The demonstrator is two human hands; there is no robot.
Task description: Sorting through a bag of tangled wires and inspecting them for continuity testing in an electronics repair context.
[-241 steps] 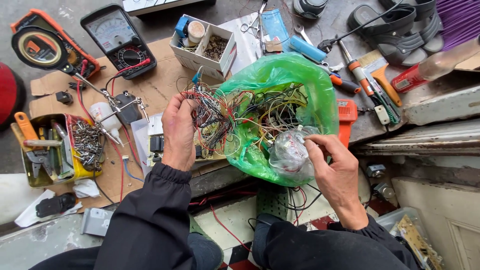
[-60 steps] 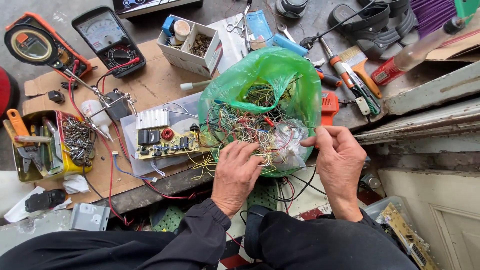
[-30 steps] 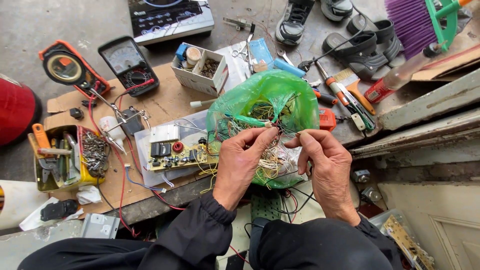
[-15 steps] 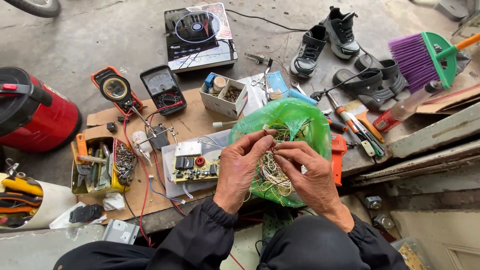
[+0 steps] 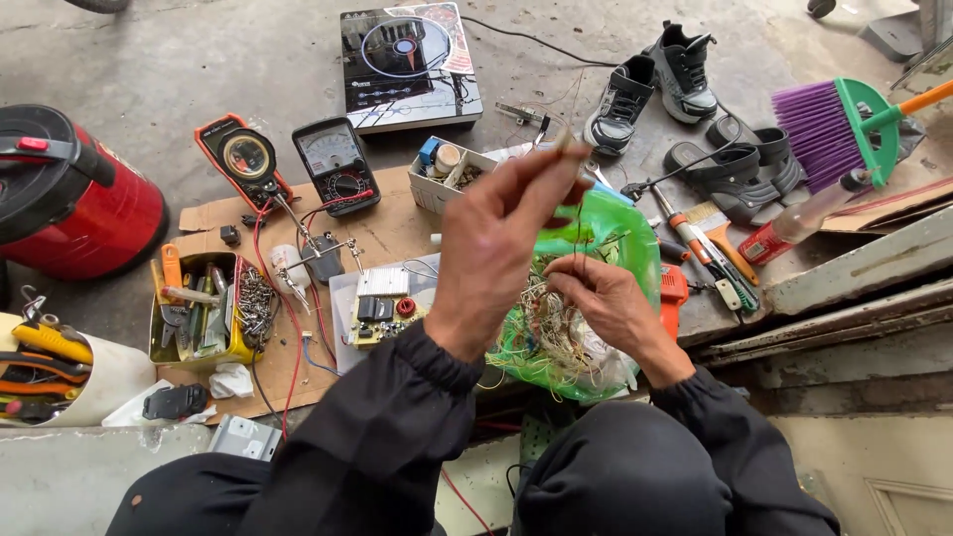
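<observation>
Head view: left hand [image 5: 501,238] raised, pinching a thin wire [image 5: 579,223]; right hand [image 5: 596,298] pinches its lower end.

Left of bag: circuit board [image 5: 382,313] and yellow tool tray [image 5: 204,313] crowd the cardboard [image 5: 397,223].
Right of bag: screwdrivers [image 5: 700,248] and paintbrush [image 5: 720,223] block passage.
Behind: parts box [image 5: 447,174] stands close.
Open room: bare concrete floor [image 5: 199,60] beyond the meters.

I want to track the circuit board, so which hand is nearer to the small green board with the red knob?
Left. The left hand is raised just right of the small green circuit board; the right hand is farther right, over the green plastic bag.
</observation>
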